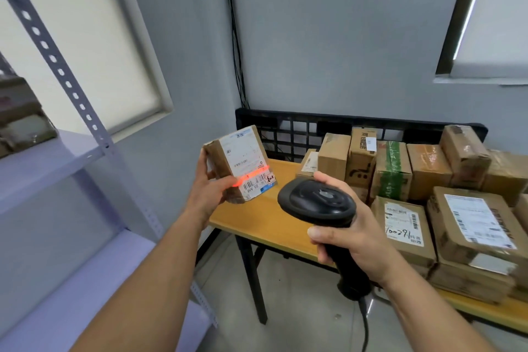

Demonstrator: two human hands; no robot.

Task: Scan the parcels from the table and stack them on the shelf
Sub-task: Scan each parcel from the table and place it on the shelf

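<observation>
My left hand (206,190) holds a small brown cardboard parcel (240,164) up in the air above the table's left end, its white label facing me. A red scan line glows across the label's barcode. My right hand (347,233) grips a black handheld barcode scanner (317,203) by its handle, head aimed at the parcel. Several more brown parcels (400,171) stand and lie on the wooden table (263,226) to the right. The pale shelf (40,168) is at the left.
A black plastic grid panel (288,128) leans against the wall behind the table. A perforated metal upright (71,86) of the shelf crosses the left side. Some parcels (23,120) lie on an upper shelf board. The scanner's cable (364,328) hangs toward the floor.
</observation>
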